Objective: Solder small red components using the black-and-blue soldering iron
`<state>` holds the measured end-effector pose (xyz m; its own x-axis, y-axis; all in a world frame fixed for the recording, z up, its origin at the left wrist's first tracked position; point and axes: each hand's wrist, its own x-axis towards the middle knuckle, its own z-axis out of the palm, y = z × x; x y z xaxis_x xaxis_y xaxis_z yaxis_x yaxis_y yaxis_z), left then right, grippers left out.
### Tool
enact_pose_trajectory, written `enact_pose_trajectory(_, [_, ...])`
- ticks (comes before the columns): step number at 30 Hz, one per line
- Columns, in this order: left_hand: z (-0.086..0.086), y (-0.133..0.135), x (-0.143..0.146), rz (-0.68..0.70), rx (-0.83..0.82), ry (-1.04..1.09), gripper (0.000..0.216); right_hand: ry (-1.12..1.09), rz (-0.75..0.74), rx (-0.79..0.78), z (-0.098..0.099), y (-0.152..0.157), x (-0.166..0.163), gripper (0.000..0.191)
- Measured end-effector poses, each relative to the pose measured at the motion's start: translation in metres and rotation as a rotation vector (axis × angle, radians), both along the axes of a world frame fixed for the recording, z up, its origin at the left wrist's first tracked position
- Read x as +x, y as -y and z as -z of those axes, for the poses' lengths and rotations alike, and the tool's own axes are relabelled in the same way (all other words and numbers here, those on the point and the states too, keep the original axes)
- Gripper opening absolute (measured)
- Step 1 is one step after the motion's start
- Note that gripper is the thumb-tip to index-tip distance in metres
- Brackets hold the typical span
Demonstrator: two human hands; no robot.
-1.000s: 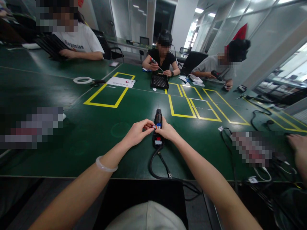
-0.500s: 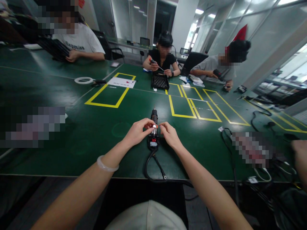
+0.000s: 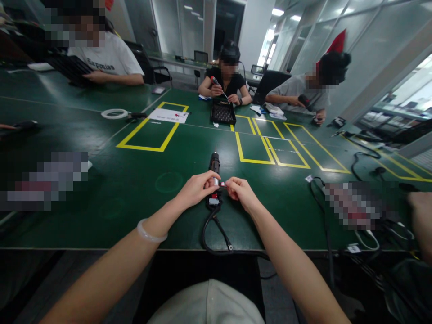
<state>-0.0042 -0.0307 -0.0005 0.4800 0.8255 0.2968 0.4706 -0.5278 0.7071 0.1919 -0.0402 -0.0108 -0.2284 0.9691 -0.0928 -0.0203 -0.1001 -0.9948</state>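
Note:
A dark cylindrical device (image 3: 214,163) with a shiny metal middle lies on the green table, its thin tip facing away from me. The fingers and thumb of my left hand (image 3: 199,186) close over the metal middle. To the right of the device, my right hand (image 3: 240,191) pinches a small red-and-white piece (image 3: 223,184). That piece reaches toward my left fingertips; whether it is attached to the device I cannot tell. At the device's near end are a red part and a grey block (image 3: 213,201). A black cable (image 3: 204,231) with a ring-ended branch runs from there toward me.
Yellow tape outlines (image 3: 256,161) mark the green table (image 3: 135,189). Across it, a person holds a screwdriver (image 3: 219,85) over a black tray (image 3: 222,113). Other people sit left and right. A white cable coil (image 3: 114,114) and paper sheet (image 3: 168,115) lie at left.
My right hand has closed into a pinch and now holds the small red-and-white piece at the device's right side. My left hand stays at the device's metal middle. The view has shifted slightly.

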Motion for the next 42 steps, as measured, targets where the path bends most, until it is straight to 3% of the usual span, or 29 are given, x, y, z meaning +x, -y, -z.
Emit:
enact_pose_trajectory(5, [0.008,-0.004,-0.003,-0.053,0.010,-0.133,0.027,0.131,-0.106,-0.058,0.004,0.008,0.014,0.027])
enact_pose_trajectory(12, [0.008,-0.005,-0.003,-0.040,-0.040,-0.117,0.025,0.456,-0.103,0.025,0.007,0.015,0.011,0.028])
enact_pose_trajectory(19, [0.009,-0.006,-0.002,-0.035,-0.085,-0.093,0.023,0.816,-0.115,0.176,-0.004,0.019,0.000,0.035])
enact_pose_trajectory(24, [0.007,-0.005,-0.002,-0.033,-0.094,-0.090,0.024,0.840,-0.168,0.220,-0.007,0.017,0.002,0.035])
enact_pose_trajectory(34, [0.007,-0.005,-0.003,-0.020,-0.097,-0.094,0.025,0.821,-0.113,0.367,0.002,0.023,0.002,0.030])
enact_pose_trajectory(42, [0.005,-0.004,-0.002,-0.026,-0.102,-0.110,0.024,0.847,-0.047,0.466,0.003,0.030,-0.001,0.014])
